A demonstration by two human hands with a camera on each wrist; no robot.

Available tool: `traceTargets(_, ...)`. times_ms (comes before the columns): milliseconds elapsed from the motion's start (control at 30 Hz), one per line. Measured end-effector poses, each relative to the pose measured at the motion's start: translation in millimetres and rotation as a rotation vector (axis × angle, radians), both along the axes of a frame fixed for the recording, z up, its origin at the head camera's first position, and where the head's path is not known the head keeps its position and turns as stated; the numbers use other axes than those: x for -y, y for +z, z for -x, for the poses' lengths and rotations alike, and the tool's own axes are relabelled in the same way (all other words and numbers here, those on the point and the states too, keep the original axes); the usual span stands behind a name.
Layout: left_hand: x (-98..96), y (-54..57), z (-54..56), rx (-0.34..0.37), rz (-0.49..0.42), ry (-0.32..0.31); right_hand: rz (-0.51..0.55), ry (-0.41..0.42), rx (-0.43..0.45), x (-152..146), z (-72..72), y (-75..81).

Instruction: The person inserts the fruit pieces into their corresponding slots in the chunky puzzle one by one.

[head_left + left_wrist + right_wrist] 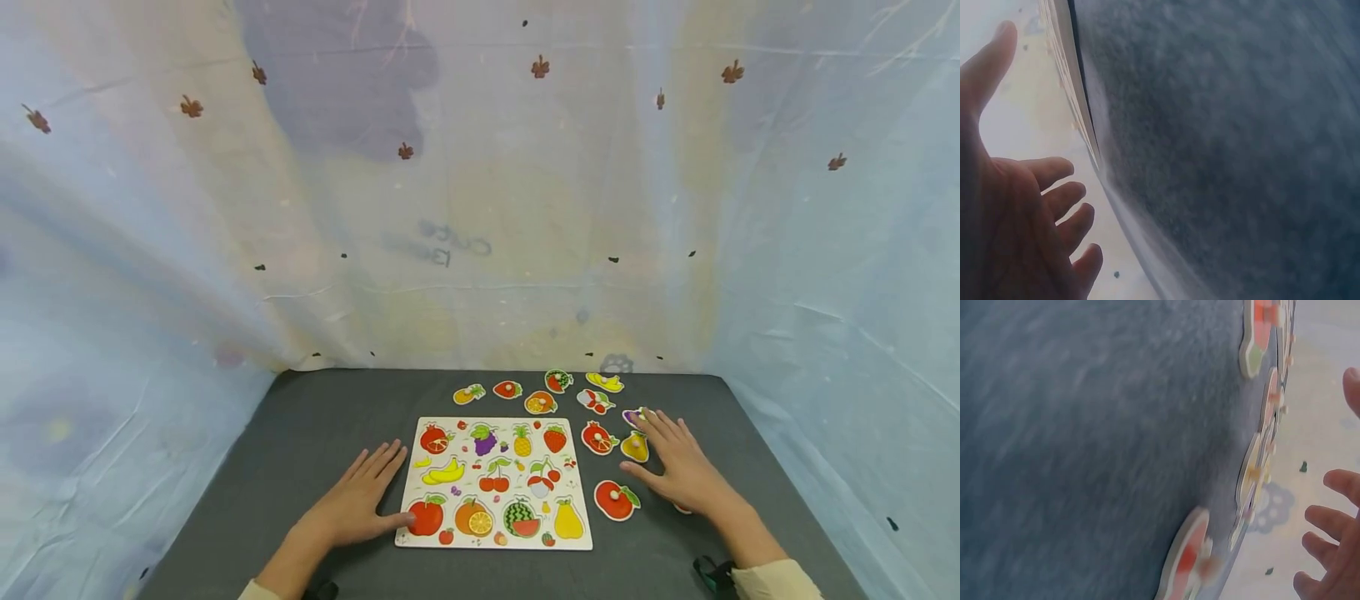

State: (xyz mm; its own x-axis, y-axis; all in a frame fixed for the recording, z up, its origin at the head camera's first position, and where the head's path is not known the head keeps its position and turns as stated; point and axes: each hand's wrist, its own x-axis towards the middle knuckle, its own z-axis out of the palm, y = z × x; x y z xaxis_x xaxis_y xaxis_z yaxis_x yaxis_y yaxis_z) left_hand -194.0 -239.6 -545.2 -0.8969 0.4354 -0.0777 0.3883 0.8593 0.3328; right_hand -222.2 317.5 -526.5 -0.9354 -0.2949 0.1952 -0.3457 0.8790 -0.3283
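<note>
My left hand [351, 504] is at the left edge of a white fruit puzzle board [582, 540], fingers extended and thumb over the printed apple. The left wrist view shows its palm and spread fingers with nothing held, beside the board's pale edge [1067, 72]. On the right, my right hand [686, 473] hovers palm down over loose knobbed pieces, its fingers spread and holding nothing. Its fingertips overlap the grape piece [632, 417]; the pear piece [634, 449] is beside them. Mostly hidden below this hand is another piece [681, 509], seen with red on it in the right wrist view [1186, 557].
An apple piece [612, 502] and a pomegranate piece [597, 438] lie right of the board. Behind it are pineapple [467, 396], strawberry [507, 390], orange [540, 404], watermelon [558, 381], cherry [592, 401] and banana [604, 382] pieces. Pale curtains surround the dark grey table [315, 417].
</note>
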Motion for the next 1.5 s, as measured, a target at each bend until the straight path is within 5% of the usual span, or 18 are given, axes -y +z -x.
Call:
traceTargets(1067,-19.8,2.4,-8.4,0.111,0.024,-0.023,0.013,0.045,0.026,38.6,31.7,-12.4)
traceTargets(1500,-22.7,7.0,-10.0,0.112,0.045,-0.042,0.001,-0.062,0.020,49.4,44.2,-15.9)
